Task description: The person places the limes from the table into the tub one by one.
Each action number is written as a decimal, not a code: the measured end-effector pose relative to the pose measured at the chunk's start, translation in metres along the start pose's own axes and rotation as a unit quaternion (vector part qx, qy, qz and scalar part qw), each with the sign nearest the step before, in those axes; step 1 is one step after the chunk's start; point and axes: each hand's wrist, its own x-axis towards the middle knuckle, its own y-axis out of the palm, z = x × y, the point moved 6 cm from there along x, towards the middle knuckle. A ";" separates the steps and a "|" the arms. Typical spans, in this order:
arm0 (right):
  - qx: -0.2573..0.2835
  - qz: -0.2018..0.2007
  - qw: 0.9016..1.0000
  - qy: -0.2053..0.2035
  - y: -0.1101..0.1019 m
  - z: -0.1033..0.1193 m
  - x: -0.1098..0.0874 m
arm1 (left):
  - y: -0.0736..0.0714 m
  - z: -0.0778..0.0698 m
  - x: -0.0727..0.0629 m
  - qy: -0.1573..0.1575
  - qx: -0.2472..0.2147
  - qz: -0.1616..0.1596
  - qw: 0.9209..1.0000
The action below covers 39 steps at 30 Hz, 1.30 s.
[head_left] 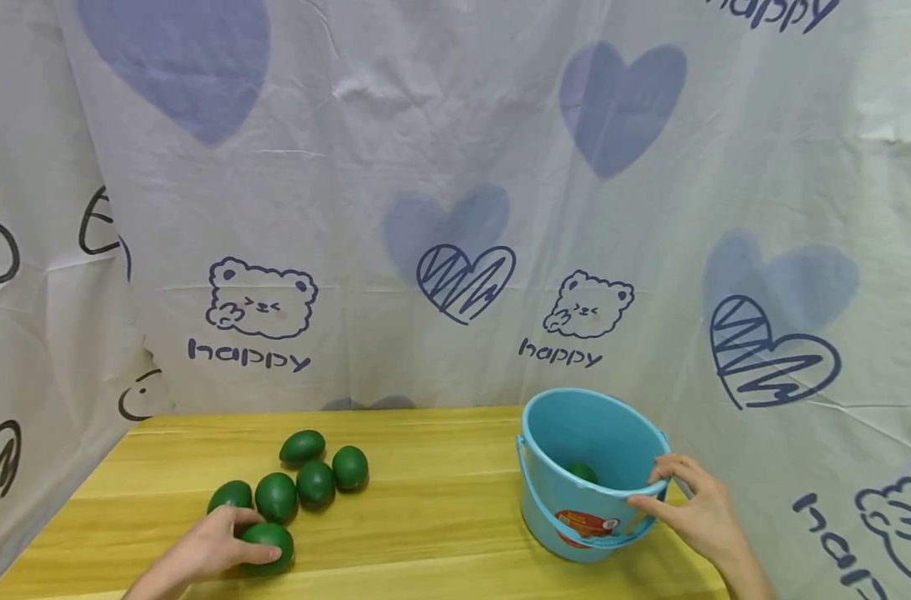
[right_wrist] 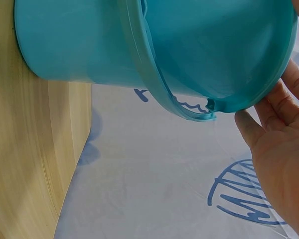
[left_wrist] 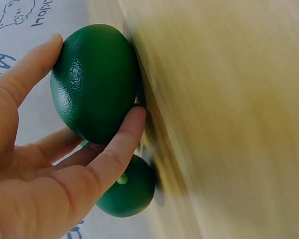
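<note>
At the near left of the table, my left hand [head_left: 213, 546] holds a dark green avocado [head_left: 275, 543] between thumb and fingers. The left wrist view shows the smooth avocado [left_wrist: 97, 82] close up, the thumb at one side and a fingertip under the other. Behind it sits another avocado [left_wrist: 132, 196] with a small pale stem nub. My right hand [head_left: 701, 510] grips the rim of a light blue bucket [head_left: 548, 492] at its right side, as the right wrist view of the bucket [right_wrist: 79, 45] also shows. One avocado [head_left: 583, 472] lies inside the bucket.
Several more avocados [head_left: 316, 483] lie grouped just beyond my left hand on the yellow wooden table [head_left: 440, 517]. The bucket's handle [head_left: 545, 508] hangs down its front, over a red label. A white printed curtain [head_left: 365, 208] closes off the back and sides.
</note>
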 end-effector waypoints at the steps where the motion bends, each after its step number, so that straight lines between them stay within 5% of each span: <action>1: 0.001 0.000 1.000 0.000 0.000 0.000 0.000 | 0.000 0.001 0.001 -0.009 0.000 -0.005 1.000; 12: 0.006 0.007 1.000 -0.001 0.000 -0.001 -0.001 | -0.002 -0.002 0.004 -0.035 -0.025 -0.042 0.998; 28: 0.003 0.001 1.000 -0.001 0.001 -0.001 0.000 | -0.001 -0.044 0.009 0.025 -0.092 -0.044 0.994; 39: 0.009 -0.006 1.000 -0.010 0.000 0.000 0.000 | 0.006 -0.075 0.021 0.042 -0.182 -0.080 0.979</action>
